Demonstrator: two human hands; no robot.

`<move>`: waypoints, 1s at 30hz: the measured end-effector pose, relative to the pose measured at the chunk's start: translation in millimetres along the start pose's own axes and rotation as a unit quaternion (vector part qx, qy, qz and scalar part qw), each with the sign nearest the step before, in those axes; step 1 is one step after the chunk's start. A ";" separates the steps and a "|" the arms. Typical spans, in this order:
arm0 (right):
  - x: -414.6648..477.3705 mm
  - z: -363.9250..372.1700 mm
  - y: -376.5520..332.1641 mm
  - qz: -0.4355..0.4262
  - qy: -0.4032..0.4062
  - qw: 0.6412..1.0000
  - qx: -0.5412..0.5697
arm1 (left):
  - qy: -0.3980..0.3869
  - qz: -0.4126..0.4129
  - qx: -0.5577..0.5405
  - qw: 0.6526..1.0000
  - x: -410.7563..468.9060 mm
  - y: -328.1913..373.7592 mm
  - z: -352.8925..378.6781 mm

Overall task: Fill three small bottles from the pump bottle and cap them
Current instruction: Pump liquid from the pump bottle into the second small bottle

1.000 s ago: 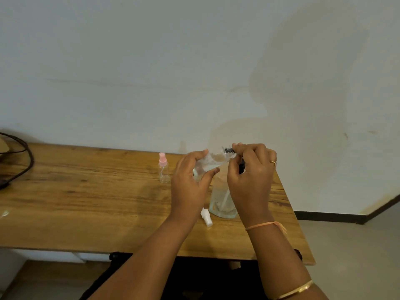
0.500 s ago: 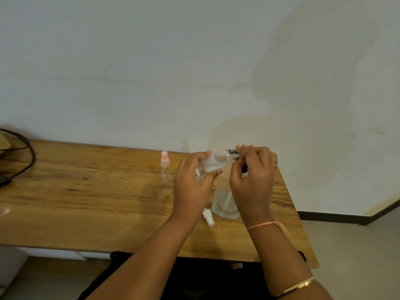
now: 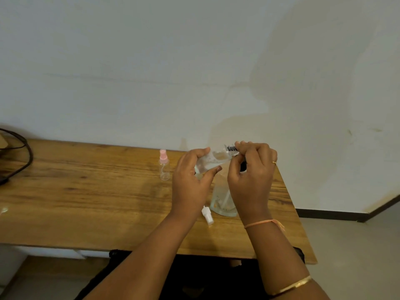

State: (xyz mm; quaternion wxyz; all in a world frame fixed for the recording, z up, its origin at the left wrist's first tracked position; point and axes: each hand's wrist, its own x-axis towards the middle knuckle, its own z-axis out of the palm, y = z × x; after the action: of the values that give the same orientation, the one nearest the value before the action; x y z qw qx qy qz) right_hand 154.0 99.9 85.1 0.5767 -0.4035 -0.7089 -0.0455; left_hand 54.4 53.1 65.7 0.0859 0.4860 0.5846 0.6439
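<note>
My left hand (image 3: 190,185) holds a small clear bottle (image 3: 211,161), tilted with its neck pointing up and to the right, above the table. The fingertips of my right hand (image 3: 251,180) pinch the dark ribbed cap (image 3: 231,148) at that neck. Behind and below my right hand stands the larger clear pump bottle (image 3: 220,198); its top is mostly hidden by the hand. Another small clear bottle with a pink spray top (image 3: 164,167) stands upright to the left of my hands. A loose white spray top (image 3: 207,215) lies on the table near my left wrist.
The wooden table (image 3: 86,191) runs along a pale wall, and its right edge is close to the pump bottle. A black cable (image 3: 21,161) loops at the far left. Beyond the right edge is bare floor.
Both hands stay on the small bottle and its cap in almost the same place. My right fingers have shifted slightly on the cap.
</note>
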 end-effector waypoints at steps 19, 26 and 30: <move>2.6 -1.4 -4.3 0.020 -0.002 1.000 0.005 | 0.003 0.012 0.001 1.000 1.4 0.8 0.3; -4.1 3.0 3.4 0.008 -0.010 1.000 -0.003 | -0.005 0.004 0.013 1.000 -2.4 -1.3 -3.3; -2.6 -0.2 -1.4 0.013 0.000 1.000 0.010 | -0.003 -0.001 0.004 1.000 -1.5 0.6 -1.6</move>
State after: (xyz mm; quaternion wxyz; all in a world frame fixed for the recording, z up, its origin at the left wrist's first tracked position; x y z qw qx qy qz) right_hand 153.3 97.5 83.5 0.5812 -0.4069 -0.7040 -0.0310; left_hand 54.3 50.8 65.7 0.0861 0.4874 0.5878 0.6400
